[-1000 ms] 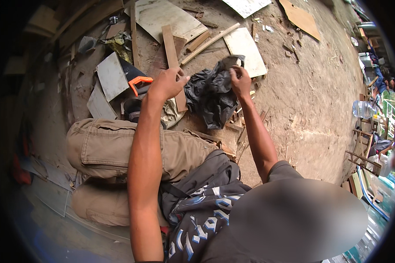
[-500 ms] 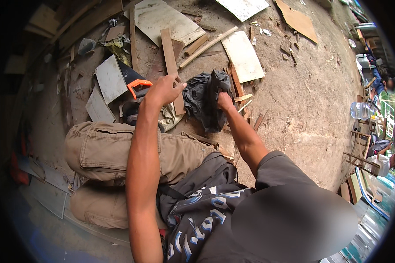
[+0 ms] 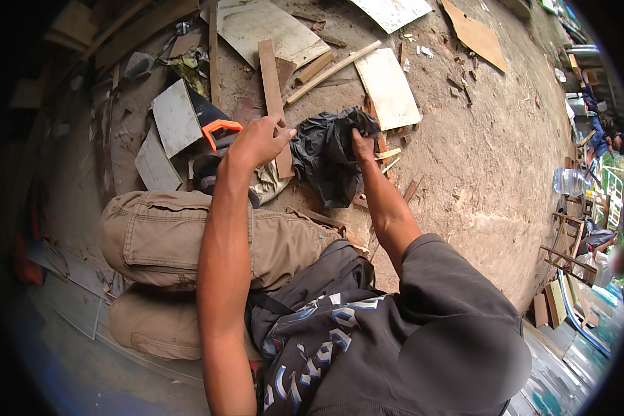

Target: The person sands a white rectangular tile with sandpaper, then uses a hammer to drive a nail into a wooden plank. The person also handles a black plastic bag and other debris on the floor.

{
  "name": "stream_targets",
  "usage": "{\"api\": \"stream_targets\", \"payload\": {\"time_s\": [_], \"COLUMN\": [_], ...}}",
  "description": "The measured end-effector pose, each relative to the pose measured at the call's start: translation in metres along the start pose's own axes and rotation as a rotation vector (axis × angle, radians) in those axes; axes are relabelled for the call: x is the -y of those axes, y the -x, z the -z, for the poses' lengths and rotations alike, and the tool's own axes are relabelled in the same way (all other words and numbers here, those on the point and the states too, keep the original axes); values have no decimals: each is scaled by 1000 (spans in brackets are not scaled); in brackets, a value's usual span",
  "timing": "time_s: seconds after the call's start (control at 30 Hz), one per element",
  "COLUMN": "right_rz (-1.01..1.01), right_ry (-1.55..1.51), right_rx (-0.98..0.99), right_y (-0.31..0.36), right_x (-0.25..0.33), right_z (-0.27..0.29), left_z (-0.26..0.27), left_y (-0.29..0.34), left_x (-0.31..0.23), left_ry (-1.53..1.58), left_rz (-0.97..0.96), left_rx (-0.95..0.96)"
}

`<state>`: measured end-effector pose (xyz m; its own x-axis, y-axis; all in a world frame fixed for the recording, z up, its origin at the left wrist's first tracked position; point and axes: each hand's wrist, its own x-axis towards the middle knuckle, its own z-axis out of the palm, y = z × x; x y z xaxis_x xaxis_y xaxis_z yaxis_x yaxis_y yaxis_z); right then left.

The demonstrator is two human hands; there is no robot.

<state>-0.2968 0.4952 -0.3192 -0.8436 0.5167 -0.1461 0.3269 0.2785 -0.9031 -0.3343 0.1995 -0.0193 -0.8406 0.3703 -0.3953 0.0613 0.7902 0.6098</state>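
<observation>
A crumpled black plastic bag [image 3: 326, 159] lies between my two hands on the ground in front of my knees. My right hand [image 3: 362, 145] is closed on the bag's right edge, its fingertips partly hidden in the folds. My left hand [image 3: 260, 141] is at the bag's left edge, fingers bent and fingertips pinching the plastic. Under and beyond that hand runs a flat brown wooden strip [image 3: 270, 76]. A saw's orange handle [image 3: 220, 130] shows just left of my left wrist.
Pale boards [image 3: 388, 90] and a thin wooden stick [image 3: 333, 73] lie beyond the bag. White panel pieces [image 3: 176, 119] rest left of the saw. Wood splinters are scattered right of the bag. A clear plastic water jug [image 3: 570, 182] and a wooden frame [image 3: 568, 249] stand far right.
My right hand has moved slightly away from me and to the right, drawing the bag's edge with it and spreading the upper part. My left hand stays nearly in place.
</observation>
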Motion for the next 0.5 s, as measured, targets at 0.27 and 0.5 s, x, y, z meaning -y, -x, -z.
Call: {"api": "stream_targets", "payload": {"time_s": [0.27, 0.5], "right_rz": [426, 355], "right_ry": [60, 309], "right_rx": [535, 59], "right_y": [79, 62], "right_x": [52, 45], "right_z": [-17, -1], "left_z": [0, 1], "left_y": [6, 8], "left_x": [6, 3], "left_ry": [14, 28], "left_rz": [-20, -12], "left_rx": [-23, -5]}}
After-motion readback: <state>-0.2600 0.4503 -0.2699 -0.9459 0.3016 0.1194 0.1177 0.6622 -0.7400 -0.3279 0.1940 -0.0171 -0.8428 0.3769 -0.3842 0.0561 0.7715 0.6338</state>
